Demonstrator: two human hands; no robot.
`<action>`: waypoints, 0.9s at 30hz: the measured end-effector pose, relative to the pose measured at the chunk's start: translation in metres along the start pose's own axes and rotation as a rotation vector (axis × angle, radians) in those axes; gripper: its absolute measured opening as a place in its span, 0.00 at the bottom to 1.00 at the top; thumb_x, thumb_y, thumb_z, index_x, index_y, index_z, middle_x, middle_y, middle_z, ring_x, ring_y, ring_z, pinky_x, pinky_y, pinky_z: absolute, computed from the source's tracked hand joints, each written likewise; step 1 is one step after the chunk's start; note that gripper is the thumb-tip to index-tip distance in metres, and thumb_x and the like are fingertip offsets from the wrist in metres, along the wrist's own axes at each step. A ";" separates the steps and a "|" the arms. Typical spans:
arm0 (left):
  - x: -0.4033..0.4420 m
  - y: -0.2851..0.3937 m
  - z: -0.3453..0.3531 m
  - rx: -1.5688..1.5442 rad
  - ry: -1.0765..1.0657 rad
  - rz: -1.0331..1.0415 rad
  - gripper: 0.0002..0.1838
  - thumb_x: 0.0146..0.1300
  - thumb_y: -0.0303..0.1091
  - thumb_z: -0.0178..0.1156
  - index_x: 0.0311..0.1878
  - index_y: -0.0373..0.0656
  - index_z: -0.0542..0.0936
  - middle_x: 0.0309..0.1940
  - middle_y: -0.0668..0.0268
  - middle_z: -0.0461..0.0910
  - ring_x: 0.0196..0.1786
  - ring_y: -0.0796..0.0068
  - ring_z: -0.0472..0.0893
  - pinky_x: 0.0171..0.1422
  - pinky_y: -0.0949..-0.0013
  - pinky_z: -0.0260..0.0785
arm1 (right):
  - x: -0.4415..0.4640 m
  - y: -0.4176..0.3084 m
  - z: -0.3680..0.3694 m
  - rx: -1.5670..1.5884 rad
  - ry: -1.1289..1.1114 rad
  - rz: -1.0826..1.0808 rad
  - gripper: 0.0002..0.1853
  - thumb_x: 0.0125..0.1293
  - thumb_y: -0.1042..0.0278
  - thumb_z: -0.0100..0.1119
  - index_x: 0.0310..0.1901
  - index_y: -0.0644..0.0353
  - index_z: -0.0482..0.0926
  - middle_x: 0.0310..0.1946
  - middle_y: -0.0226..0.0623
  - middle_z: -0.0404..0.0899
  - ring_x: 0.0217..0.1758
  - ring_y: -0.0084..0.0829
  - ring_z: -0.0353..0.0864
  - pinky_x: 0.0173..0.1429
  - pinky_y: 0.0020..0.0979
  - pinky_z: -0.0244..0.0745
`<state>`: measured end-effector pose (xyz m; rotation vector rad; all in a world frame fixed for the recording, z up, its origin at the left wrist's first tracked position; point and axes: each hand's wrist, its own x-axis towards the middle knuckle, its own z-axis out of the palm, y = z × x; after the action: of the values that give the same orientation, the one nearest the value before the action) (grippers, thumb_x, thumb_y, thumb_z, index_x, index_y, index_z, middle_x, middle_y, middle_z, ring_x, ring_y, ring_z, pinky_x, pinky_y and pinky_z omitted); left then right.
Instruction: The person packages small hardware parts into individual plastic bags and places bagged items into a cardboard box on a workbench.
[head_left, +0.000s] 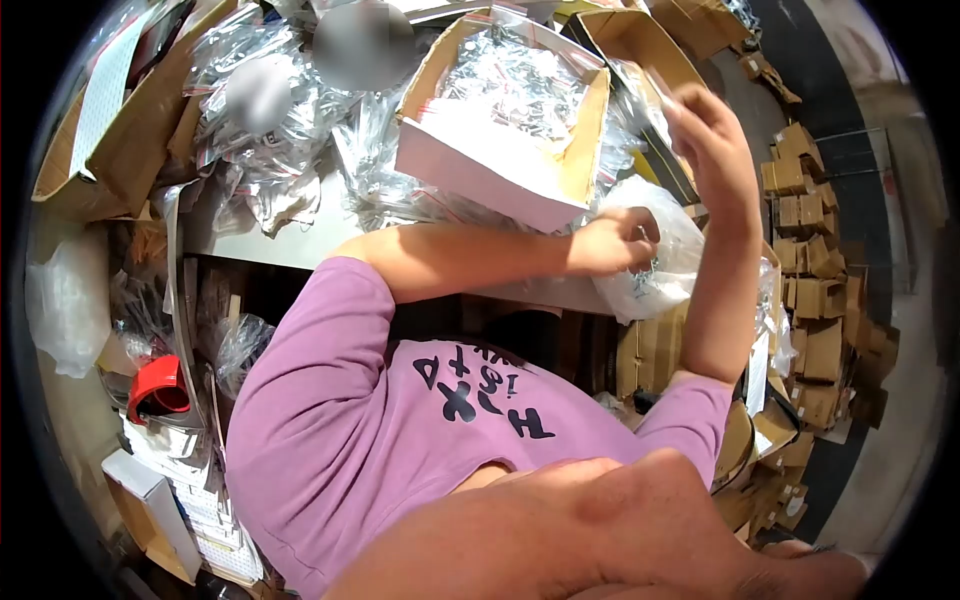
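My left hand (612, 243) reaches across to the right, its fingers curled over the near side of a whitish plastic bag (670, 225). Small dark greenish bits show at its fingertips, too small to name. My right hand (712, 140) is raised above and to the right of that bag, beside an open brown carton (640, 45). Its fingers are bent together around a thin pale shape, blurred, that I cannot make out. Close to both hands is an open cardboard box (480, 170), tilted on the table and filled with small clear zip bags (515, 85).
Piles of clear plastic bags (265, 130) cover the table's left part. A large carton (130, 130) stands far left, above a red tape roll (160, 388). Stacked brown boxes (815, 290) line the floor on the right. The table's front edge (250, 250) runs before my body.
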<state>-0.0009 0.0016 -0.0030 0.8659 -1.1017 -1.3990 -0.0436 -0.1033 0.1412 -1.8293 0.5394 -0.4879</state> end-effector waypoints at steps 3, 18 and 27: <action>0.003 -0.005 0.001 -0.064 -0.013 -0.016 0.10 0.63 0.33 0.56 0.43 0.39 0.71 0.27 0.66 0.78 0.30 0.79 0.78 0.33 0.74 0.69 | 0.042 0.003 0.029 -0.030 -0.079 -0.099 0.11 0.64 0.64 0.60 0.41 0.63 0.78 0.27 0.24 0.74 0.28 0.13 0.68 0.33 0.18 0.63; 0.004 -0.002 -0.004 0.003 -0.109 0.044 0.06 0.59 0.28 0.55 0.38 0.37 0.73 0.25 0.66 0.77 0.29 0.80 0.76 0.34 0.75 0.68 | 0.042 -0.015 0.078 -0.941 -0.511 -0.277 0.07 0.51 0.76 0.64 0.29 0.66 0.75 0.29 0.41 0.77 0.36 0.37 0.78 0.42 0.33 0.72; 0.005 -0.002 -0.003 0.007 -0.129 0.040 0.05 0.62 0.28 0.54 0.35 0.36 0.72 0.27 0.67 0.76 0.31 0.81 0.75 0.37 0.75 0.69 | 0.023 -0.017 0.061 -0.677 -0.299 -0.116 0.06 0.56 0.75 0.64 0.34 0.68 0.79 0.27 0.35 0.80 0.32 0.21 0.80 0.40 0.25 0.76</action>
<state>0.0010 -0.0036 -0.0053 0.7631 -1.2152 -1.4348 0.0120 -0.0648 0.1408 -2.5366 0.4177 -0.0937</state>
